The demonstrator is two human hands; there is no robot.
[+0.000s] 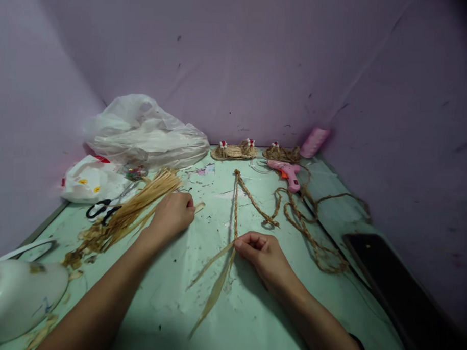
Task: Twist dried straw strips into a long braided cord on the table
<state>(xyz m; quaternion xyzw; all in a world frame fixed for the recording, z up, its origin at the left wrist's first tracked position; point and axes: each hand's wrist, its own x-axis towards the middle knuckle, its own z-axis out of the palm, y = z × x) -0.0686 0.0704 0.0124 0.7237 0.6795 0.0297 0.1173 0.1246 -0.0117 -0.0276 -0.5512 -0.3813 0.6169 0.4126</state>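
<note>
Between the thumb and forefinger of my right hand (263, 255), a braided cord (236, 211) of dried plant fibre is pinched at its lower end. Two loose strands (216, 292) fan out below the pinch toward me. The cord runs up to a knot on the table, where another twisted length (255, 200) leads off to the right. My left hand (174, 212) is closed, with the pale end of a fibre strip (199, 208) sticking out past its fingers. Beside it lies a bundle of dry fibre strips (140, 205).
Black-handled scissors (98, 209) and a white bag (91, 183) lie left; a clear plastic bag (146, 136) stands behind. Small woven slippers (234, 153) line the back wall. Rightward are a pink glue gun (289, 172), pink thread spool (315, 142), coiled cord (302, 226) and dark phone (398, 293).
</note>
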